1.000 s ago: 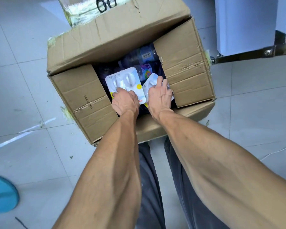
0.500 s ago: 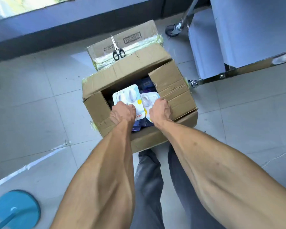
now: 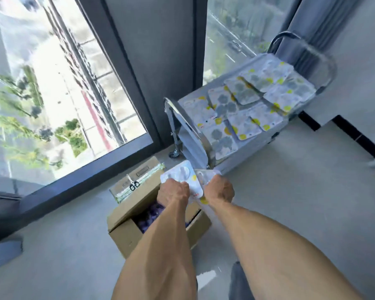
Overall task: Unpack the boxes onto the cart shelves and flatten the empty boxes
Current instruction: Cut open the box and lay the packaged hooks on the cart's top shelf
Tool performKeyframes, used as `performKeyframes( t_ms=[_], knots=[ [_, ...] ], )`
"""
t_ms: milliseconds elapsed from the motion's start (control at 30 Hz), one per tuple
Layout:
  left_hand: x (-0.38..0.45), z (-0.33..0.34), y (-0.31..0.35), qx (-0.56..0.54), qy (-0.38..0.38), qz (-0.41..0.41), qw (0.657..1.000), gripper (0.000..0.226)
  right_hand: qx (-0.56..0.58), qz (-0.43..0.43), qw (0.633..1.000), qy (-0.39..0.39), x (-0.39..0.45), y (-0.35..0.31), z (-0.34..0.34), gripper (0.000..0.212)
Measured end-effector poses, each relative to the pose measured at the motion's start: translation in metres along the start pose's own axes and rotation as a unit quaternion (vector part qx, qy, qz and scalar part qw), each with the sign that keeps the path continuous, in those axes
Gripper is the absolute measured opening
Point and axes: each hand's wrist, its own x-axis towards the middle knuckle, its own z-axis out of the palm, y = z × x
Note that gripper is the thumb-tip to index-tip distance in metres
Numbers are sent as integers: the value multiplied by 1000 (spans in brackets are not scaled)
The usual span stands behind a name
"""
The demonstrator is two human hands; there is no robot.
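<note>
Risks, left to right. The scissors (image 3: pixel 134 184) lie loose on the taped box (image 3: pixel 139 180) behind the open box (image 3: pixel 126 232); a knock against that box while lifting out goods could send them to the floor. The open box holds purple-wrapped goods (image 3: pixel 148 219) and is not empty, so it is not ready for flattening.

The left hand (image 3: pixel 173 192) grips one blister pack (image 3: pixel 182 177) by its lower edge, fingers curled round it. The right hand (image 3: pixel 220 190) pinches a second pack (image 3: pixel 206 177) the same way. Both packs are held above the open box, near the cart's front rail (image 3: pixel 188 124). An edge hold on slick plastic is weak; either pack could slip or swing during the carry. The front rail stands between the hands and the shelf, so a low approach could catch a pack on it.

The cart's top shelf (image 3: pixel 266 61) is already crowded with overlapping packs (image 3: pixel 243 98). In my judgement, adding two more on top could slide some off the near edge.

Change from the earlier frames: the hands were down inside the open box, taking hold of the two packs. Both packs are now lifted clear, and the view has swung up from the floor to take in the cart and the window (image 3: pixel 52 83).
</note>
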Motion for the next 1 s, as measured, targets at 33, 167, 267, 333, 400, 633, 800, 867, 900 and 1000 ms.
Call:
performKeyframes(
  t_ms=[33,167,267,333,400,633,800,867,900,1000],
  knots=[
    [-14,0,23,-1,0,13,1000,33,4,-6,1000,10,8,7,-26,33],
    [-63,11,112,-11,12,59,998,40,4,-23,998,50,51,44,-128,27],
    [-92,29,168,-11,17,77,997,38,-15,-60,996,70,82,76,-193,27],
    [-105,44,199,-12,21,85,996,36,-21,-65,994,84,105,93,-224,26],
    [-111,57,224,3,27,99,995,32,-30,-67,993,90,125,104,-245,26],
    [-69,97,285,42,46,94,994,21,-49,-89,993,62,210,113,-251,23],
    [-1,119,321,64,56,64,994,24,-81,-105,991,18,280,84,-228,24],
    [30,131,333,78,47,44,995,25,-108,-112,988,2,312,69,-221,25],
    [42,136,339,85,43,38,995,26,-117,-113,987,0,326,62,-218,25],
    [82,147,361,89,31,22,995,27,-136,-108,985,8,374,40,-209,26]
  ],
)
